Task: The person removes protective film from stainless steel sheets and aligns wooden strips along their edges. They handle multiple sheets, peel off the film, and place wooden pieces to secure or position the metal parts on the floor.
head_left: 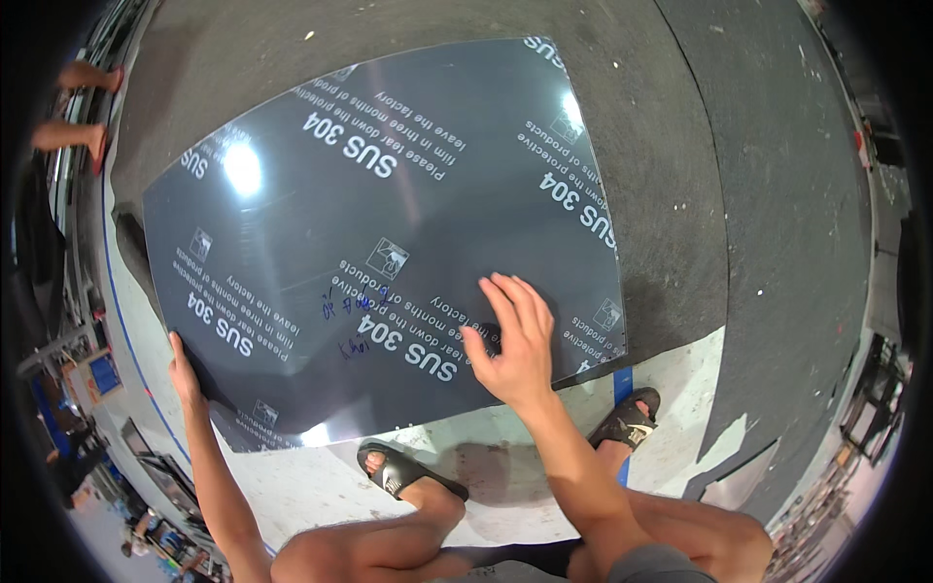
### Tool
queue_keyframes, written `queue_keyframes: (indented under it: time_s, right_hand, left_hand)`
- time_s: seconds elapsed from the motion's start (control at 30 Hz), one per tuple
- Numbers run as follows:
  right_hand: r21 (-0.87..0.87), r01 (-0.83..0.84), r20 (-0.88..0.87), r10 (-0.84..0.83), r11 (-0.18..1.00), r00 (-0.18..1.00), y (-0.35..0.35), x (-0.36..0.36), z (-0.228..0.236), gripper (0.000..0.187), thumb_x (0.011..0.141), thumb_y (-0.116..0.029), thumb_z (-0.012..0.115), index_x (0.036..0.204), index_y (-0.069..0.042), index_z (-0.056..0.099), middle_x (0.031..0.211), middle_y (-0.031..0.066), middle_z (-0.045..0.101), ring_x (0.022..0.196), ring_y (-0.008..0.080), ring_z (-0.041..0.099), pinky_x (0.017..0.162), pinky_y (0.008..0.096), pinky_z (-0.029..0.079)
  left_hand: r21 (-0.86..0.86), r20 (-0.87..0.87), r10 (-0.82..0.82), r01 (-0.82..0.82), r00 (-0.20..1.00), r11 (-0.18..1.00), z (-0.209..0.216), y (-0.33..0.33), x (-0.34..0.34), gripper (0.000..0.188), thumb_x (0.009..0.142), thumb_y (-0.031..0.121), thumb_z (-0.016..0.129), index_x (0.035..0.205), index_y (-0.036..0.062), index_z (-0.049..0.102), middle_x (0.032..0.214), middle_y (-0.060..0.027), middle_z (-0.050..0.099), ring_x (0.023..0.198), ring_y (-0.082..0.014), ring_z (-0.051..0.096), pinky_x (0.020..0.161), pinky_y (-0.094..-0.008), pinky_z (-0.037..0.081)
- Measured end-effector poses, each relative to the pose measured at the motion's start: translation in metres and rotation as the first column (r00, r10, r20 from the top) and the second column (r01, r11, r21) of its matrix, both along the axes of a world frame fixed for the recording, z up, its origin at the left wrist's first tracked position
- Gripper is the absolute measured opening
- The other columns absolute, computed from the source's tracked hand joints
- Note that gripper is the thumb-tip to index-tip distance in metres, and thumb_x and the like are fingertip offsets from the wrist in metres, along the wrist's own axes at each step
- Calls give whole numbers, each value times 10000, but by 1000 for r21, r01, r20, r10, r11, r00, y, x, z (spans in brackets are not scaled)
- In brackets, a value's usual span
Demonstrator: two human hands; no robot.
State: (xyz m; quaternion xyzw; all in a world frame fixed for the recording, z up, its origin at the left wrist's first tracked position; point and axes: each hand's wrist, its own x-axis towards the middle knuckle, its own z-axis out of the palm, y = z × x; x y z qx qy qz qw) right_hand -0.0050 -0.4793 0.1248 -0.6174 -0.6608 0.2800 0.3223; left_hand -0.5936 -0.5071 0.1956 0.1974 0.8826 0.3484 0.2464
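A large dark grey metal sheet (pixel 292 253) with printed protective film and some blue handwriting is in front of me. Its far edge is curved, and two bright lamp reflections show on its glossy face. My left hand (pixel 185 374) grips the sheet's left edge near its lower corner; the fingers under the sheet are hidden. My right hand (pixel 515 345) is over the lower right part of the sheet, fingers apart and holding nothing. Whether its fingertips touch the film I cannot tell.
A dark mat (pixel 671 282) lies beneath and beyond the sheet. My sandalled feet (pixel 398 471) stand on pale, worn floor just below its near edge. Another person's legs (pixel 73 136) show at the far left, near stacked racks. A blue floor line (pixel 117 291) runs down the left.
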Motion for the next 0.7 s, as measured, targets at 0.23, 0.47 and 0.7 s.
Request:
queue_keyframes:
  time_s: [0.23, 0.47, 0.7]
  right_hand:
    - [112, 1, 217, -26, 994, 976, 101, 18, -26, 707, 962, -309, 739, 1543, 30, 522, 1632, 217, 488, 1520, 439, 423, 1247, 573, 338]
    - [147, 39, 437, -100, 988, 894, 289, 51, -31, 698, 1023, -487, 621, 1619, -137, 521, 1743, 68, 403, 1620, 384, 296, 1318, 646, 188]
    - [49, 22, 398, -39, 999, 917, 336, 69, -42, 731, 965, -582, 685, 1605, -258, 547, 1745, 28, 396, 1600, 444, 308, 1259, 695, 309]
  left_hand:
    - [-104, -131, -55, 41, 990, 994, -46, 0, -26, 875, 983, 756, 641, 1110, -98, 788, 1053, -119, 790, 975, -209, 731, 909, -337, 546]
    - [-303, -60, -179, 153, 982, 941, -52, -1, -26, 905, 918, 722, 755, 1298, -98, 713, 1207, -166, 753, 1131, -262, 712, 996, -356, 532]
    - [-256, 108, -168, 190, 980, 948, -50, 4, -13, 824, 1013, 564, 736, 1479, -97, 580, 1400, -196, 691, 1255, -281, 686, 1084, -390, 531]
